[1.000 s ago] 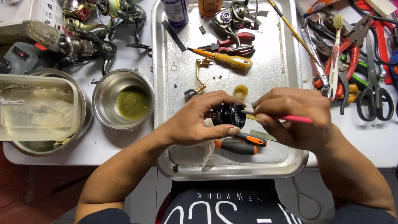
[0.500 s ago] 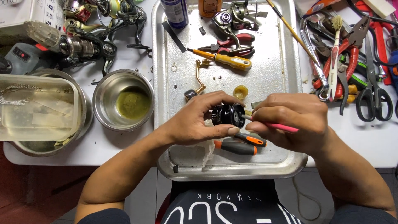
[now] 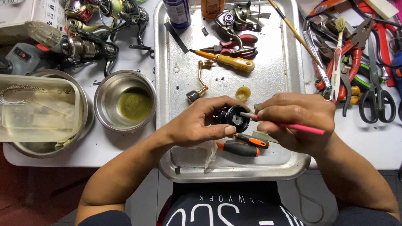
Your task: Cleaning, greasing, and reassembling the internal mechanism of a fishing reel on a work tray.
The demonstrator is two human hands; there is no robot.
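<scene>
The head camera looked down on a metal tray (image 3: 293,83) set on a white table (image 3: 121,146). The left hand (image 3: 201,123) was closed around a black round reel part (image 3: 233,118), fingers curled over its top and thumb pressed beneath, holding it just above the tray's near half. The right hand (image 3: 295,121) pinched a thin pink-handled brush (image 3: 289,124), whose tip touched the open face of the reel part.

Just below the hands lay a black-and-orange screwdriver (image 3: 240,147) on the tray. Farther up the tray rested a yellow-handled screwdriver (image 3: 228,61), red-handled pliers (image 3: 234,44), a gold reel handle (image 3: 200,81) with a dark knob, a small yellowish cap (image 3: 243,93), and a spinning reel body (image 3: 236,14) near the far edge, beside a blue can (image 3: 178,12).

Left of the tray stood a steel bowl (image 3: 124,100) holding greenish liquid, and beside it a clear plastic container (image 3: 37,108) resting on another steel bowl. More fishing reels (image 3: 90,42) lay at the table's far left. Right of the tray were scissors (image 3: 377,96), red pliers (image 3: 356,54) and a toothbrush (image 3: 337,54).
</scene>
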